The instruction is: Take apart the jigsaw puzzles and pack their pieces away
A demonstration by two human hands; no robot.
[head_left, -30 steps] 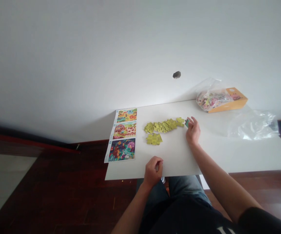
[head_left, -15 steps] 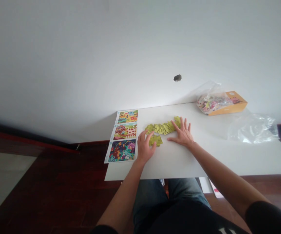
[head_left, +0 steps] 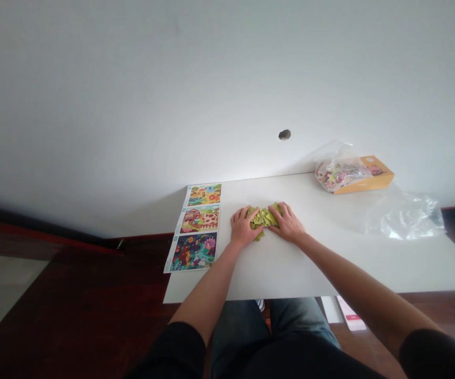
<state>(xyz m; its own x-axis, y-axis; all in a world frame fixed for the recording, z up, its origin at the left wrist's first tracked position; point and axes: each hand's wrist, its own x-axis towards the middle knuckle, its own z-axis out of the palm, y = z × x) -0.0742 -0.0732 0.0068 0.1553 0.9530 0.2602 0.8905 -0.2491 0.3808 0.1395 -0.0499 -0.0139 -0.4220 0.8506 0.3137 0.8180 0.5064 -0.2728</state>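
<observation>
A heap of yellow-green puzzle pieces (head_left: 264, 217) lies on the white table (head_left: 310, 263), pressed together between my two hands. My left hand (head_left: 242, 227) cups the heap from the left, fingers curled against the pieces. My right hand (head_left: 287, 222) cups it from the right, fingers lying over the pieces. Both hands rest on the tabletop and cover part of the heap.
A picture sheet (head_left: 195, 227) with three colourful scenes lies at the table's left edge. At the back right stands an orange box (head_left: 371, 177) with a clear bag of puzzle pieces (head_left: 337, 171). An empty clear plastic bag (head_left: 406, 217) lies further right. A white wall rises behind the table.
The pieces were spread in a long row with a small group below. Both hands swept inward and pushed them into one tight heap between the palms.
</observation>
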